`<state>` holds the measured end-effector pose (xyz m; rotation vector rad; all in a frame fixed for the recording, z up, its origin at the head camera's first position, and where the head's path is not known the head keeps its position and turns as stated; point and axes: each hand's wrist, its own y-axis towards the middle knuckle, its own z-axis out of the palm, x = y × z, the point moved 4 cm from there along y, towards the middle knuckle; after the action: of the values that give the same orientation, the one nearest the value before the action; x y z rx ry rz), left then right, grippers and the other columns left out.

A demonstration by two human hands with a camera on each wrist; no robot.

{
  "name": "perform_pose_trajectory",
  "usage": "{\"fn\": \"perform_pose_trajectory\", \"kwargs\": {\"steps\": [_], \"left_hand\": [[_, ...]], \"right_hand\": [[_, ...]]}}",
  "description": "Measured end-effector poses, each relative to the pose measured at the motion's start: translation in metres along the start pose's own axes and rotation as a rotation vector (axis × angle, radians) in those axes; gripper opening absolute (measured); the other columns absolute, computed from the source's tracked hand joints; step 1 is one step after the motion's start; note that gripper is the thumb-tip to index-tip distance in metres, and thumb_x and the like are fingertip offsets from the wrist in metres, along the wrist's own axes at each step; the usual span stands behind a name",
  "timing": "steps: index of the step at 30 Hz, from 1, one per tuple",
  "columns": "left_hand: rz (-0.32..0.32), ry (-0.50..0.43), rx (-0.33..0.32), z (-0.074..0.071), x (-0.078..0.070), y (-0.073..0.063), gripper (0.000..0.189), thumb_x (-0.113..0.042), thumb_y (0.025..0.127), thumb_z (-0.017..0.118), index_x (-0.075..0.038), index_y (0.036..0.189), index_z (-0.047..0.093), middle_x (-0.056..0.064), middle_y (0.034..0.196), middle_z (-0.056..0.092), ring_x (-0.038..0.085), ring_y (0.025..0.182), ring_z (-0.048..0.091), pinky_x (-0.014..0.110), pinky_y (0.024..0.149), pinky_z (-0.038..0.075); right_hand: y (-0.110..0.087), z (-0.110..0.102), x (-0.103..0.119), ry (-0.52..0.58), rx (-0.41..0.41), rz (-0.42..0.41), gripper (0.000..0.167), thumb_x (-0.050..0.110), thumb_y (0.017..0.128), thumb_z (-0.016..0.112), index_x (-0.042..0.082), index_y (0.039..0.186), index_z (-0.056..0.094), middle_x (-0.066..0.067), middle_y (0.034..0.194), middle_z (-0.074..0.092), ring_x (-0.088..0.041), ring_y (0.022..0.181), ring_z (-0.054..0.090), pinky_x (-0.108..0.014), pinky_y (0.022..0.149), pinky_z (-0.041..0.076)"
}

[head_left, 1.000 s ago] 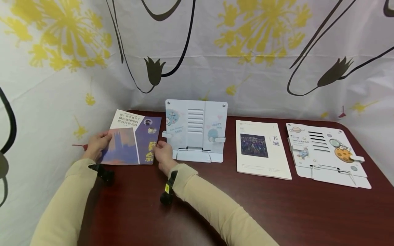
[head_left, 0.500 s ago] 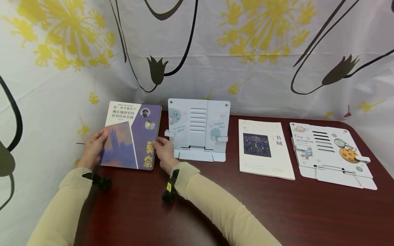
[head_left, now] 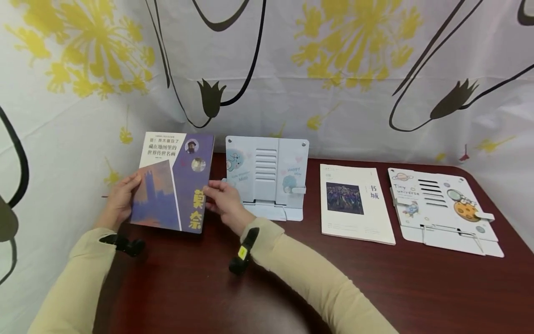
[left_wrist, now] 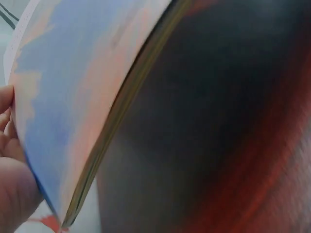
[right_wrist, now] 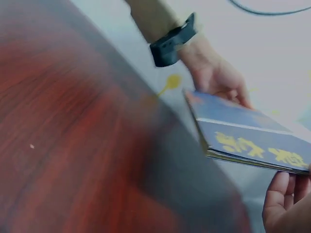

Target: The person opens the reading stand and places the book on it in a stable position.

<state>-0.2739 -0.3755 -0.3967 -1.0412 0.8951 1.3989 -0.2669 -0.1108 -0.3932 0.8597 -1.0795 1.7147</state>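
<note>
A purple and white book (head_left: 168, 185) with a painted tower on its cover is held up off the table, tilted toward me. My left hand (head_left: 119, 199) grips its left edge, thumb on the cover. At the opposite edge my right hand (head_left: 227, 202) pinches the book, fingers partly behind it. The left wrist view shows the book's page edge and cover (left_wrist: 82, 92) from below, above the dark table. In the right wrist view both hands hold the book (right_wrist: 248, 131) from opposite sides.
A white book stand (head_left: 267, 176) stands upright just right of the book. Further right lie a cream magazine (head_left: 354, 222) and a second stand (head_left: 442, 204), folded low, on the dark red table (head_left: 187, 287). Patterned cloth (head_left: 267, 55) hangs behind and at the left.
Both hands have lifted the book from the table and tilted its cover toward me. It has shifted slightly left. The stands and the magazine stay in place.
</note>
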Motion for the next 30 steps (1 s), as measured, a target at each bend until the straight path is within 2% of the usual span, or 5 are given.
{"fn": "perform_pose_trajectory", "kwargs": {"steps": [5, 9, 16, 20, 30], "left_hand": [[0.014, -0.033, 0.23, 0.037, -0.015, 0.007, 0.023, -0.01, 0.098, 0.049, -0.018, 0.097, 0.071, -0.006, 0.085, 0.069, 0.005, 0.074, 0.062, 0.018, 0.06, 0.049], [0.036, 0.068, 0.338, 0.074, -0.024, 0.014, 0.023, -0.006, 0.098, 0.046, -0.018, 0.101, 0.066, -0.007, 0.089, 0.068, 0.005, 0.079, 0.062, 0.018, 0.066, 0.051], [0.175, 0.329, 0.22, 0.142, -0.031, 0.033, 0.019, -0.008, 0.092, 0.059, -0.026, 0.095, 0.065, -0.012, 0.083, 0.064, 0.0, 0.076, 0.062, 0.015, 0.067, 0.052], [0.257, 0.384, 0.154, 0.171, -0.031, 0.041, 0.018, -0.008, 0.088, 0.064, -0.016, 0.105, 0.067, -0.013, 0.083, 0.065, 0.0, 0.078, 0.062, 0.016, 0.067, 0.053], [0.364, 0.373, 0.163, 0.203, -0.017, 0.048, 0.028, -0.003, 0.087, 0.065, 0.004, 0.114, 0.061, -0.012, 0.083, 0.064, 0.001, 0.077, 0.064, 0.018, 0.069, 0.055]], "right_hand": [[-0.009, -0.028, 0.041, -0.018, 0.018, -0.061, 0.02, 0.001, 0.086, 0.064, 0.001, 0.106, 0.061, 0.001, 0.08, 0.06, -0.01, 0.066, 0.059, -0.02, 0.058, 0.053], [-0.012, -0.062, 0.075, -0.058, 0.001, -0.156, 0.019, -0.002, 0.087, 0.063, -0.003, 0.105, 0.06, 0.001, 0.076, 0.059, -0.009, 0.062, 0.059, -0.02, 0.057, 0.054], [-0.014, -0.121, 0.128, -0.194, -0.082, -0.34, 0.01, 0.0, 0.087, 0.064, 0.002, 0.097, 0.063, 0.003, 0.073, 0.059, -0.008, 0.065, 0.061, -0.022, 0.061, 0.054], [-0.015, -0.146, 0.147, -0.265, -0.13, -0.409, 0.01, 0.004, 0.089, 0.063, 0.006, 0.098, 0.063, 0.003, 0.076, 0.058, -0.007, 0.068, 0.062, -0.022, 0.062, 0.054], [-0.016, -0.18, 0.157, -0.422, -0.197, -0.547, 0.021, 0.007, 0.09, 0.063, -0.003, 0.108, 0.062, 0.005, 0.079, 0.056, -0.008, 0.073, 0.058, -0.022, 0.066, 0.053]]}}
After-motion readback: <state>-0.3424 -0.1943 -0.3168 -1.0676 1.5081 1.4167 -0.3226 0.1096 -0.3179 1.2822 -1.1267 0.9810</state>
